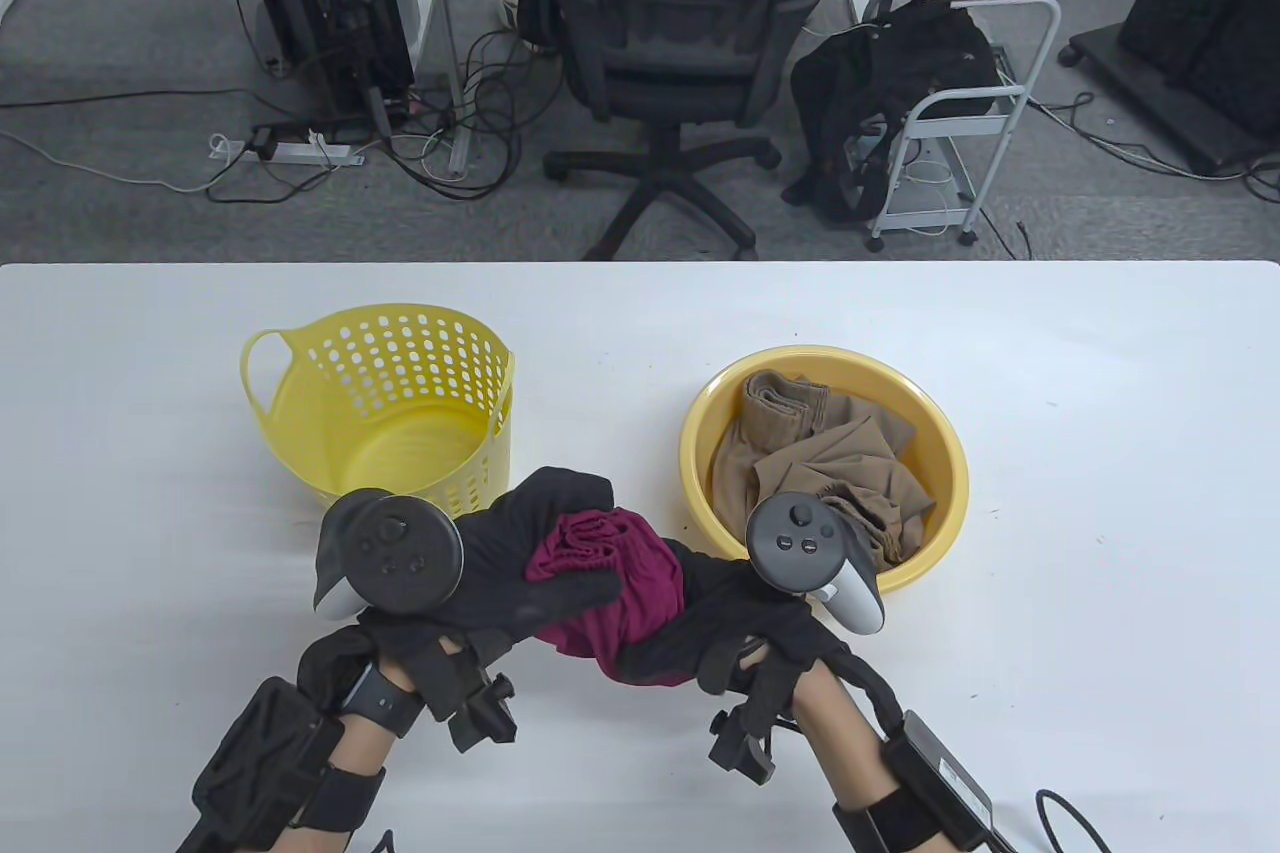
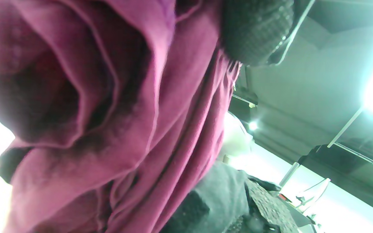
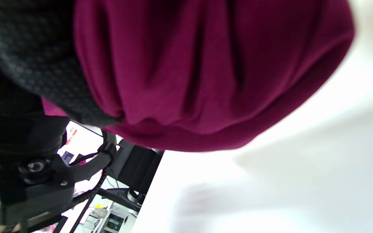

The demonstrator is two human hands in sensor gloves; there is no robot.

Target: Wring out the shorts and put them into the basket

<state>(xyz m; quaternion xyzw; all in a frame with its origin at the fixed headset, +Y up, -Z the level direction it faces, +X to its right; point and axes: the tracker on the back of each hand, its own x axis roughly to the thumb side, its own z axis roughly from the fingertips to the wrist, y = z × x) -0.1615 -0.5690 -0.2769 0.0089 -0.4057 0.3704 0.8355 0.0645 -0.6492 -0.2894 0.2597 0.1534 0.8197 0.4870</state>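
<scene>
Both hands meet over the near middle of the white table (image 1: 1050, 393), bunching the maroon shorts (image 1: 610, 593) between them. The left hand (image 1: 510, 563) has its gloved fingers curled over the cloth from about 10 o'clock of the bundle, and the right hand (image 1: 730, 623) wraps the other end from about 4 o'clock; each grips the fabric tightly. The shorts are held up off the table, a crumpled wad with folds showing between the gloves. In the left wrist view the shorts (image 2: 115, 123) fill most of the picture in deep creases; in the right wrist view the shorts (image 3: 206, 71) hang as a rounded lump above the table surface. The perforated yellow basket (image 1: 300, 413) stands at 11 o'clock of the hands, and a yellow basin (image 1: 950, 483) holding tan cloth (image 1: 830, 453) stands at 1 o'clock.
</scene>
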